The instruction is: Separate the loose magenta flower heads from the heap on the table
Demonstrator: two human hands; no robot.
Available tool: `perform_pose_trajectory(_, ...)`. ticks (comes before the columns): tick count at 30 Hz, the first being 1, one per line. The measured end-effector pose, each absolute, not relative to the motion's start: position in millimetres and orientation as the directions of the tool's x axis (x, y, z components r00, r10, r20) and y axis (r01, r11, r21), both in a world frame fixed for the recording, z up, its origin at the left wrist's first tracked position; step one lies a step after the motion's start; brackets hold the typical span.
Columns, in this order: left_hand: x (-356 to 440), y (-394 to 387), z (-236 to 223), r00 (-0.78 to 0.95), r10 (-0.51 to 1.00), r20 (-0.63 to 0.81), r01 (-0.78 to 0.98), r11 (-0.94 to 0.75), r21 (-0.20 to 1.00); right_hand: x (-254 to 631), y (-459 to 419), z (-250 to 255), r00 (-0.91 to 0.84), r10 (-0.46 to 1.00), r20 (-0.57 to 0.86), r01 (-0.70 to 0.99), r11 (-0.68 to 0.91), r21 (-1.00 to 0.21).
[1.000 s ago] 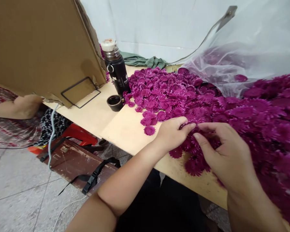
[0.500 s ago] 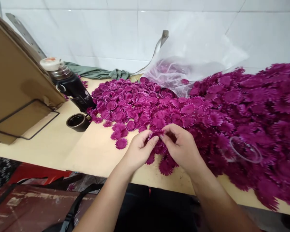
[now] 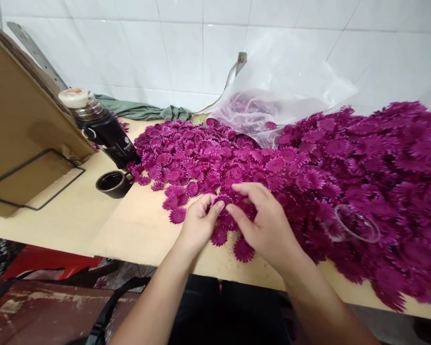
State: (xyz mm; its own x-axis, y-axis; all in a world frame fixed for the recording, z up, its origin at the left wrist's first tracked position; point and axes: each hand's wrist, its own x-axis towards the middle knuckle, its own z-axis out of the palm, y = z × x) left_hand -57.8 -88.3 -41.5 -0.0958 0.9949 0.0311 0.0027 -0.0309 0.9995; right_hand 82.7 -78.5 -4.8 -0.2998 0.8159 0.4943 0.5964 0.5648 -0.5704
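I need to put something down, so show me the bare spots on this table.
Bare tabletop shows between the cup, the left hand and the near edge, and between the cup and the black frame. Only a narrow strip lies between the right hand and the near edge. Crowded: the right side, heaped with purple flowers.

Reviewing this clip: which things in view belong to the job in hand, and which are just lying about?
Belong, judging by the hands:
- purple flower, pinched in the left hand, right hand open beside it
- flower pile
- probably the plastic bag, flowers showing through

Apparently lying about:
- flask
- cup
- cardboard
- green cloth
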Motion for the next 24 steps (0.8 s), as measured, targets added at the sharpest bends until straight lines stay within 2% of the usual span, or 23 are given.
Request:
perform_pose_trajectory(3, -56.8, -85.6, -43.5, -0.12, 0.99, 0.068, 0.035, -0.064, 0.997, 75.8, -85.2, -10.7, -0.379, 0.815, 0.439, 0.567, 0.58, -0.586)
perform_pose_trajectory(14, -48.8, -76.2, -40.0, -0.037, 0.999, -0.002, -0.037, 0.001, 0.999, 78.9, -70.9, -20.1, -0.275, 0.902, 0.332, 0.501, 0.429, -0.751)
perform_pose_trajectory(19, -50.2, -76.1, -40.6, -0.054, 0.997, 0.055, 0.038, -0.053, 0.998, 74.1, -64.1, -24.1, -0.317, 0.924, 0.214, 0.396, 0.334, -0.855)
perform_pose_trajectory(22, -51.6, -76.8, -35.7, -0.07, 0.995, 0.071, 0.089, -0.064, 0.994, 84.2, -70.9, -6.5, -0.283, 0.925, 0.254, 0.462, 0.364, -0.809)
perform_pose_trajectory(24, -54.2, -77.6, -31.3, -0.094, 0.991, 0.093, 0.134, -0.08, 0.988, 106.5, -78.5, 14.0, -0.202, 0.91, 0.363, 0.609, 0.407, -0.681)
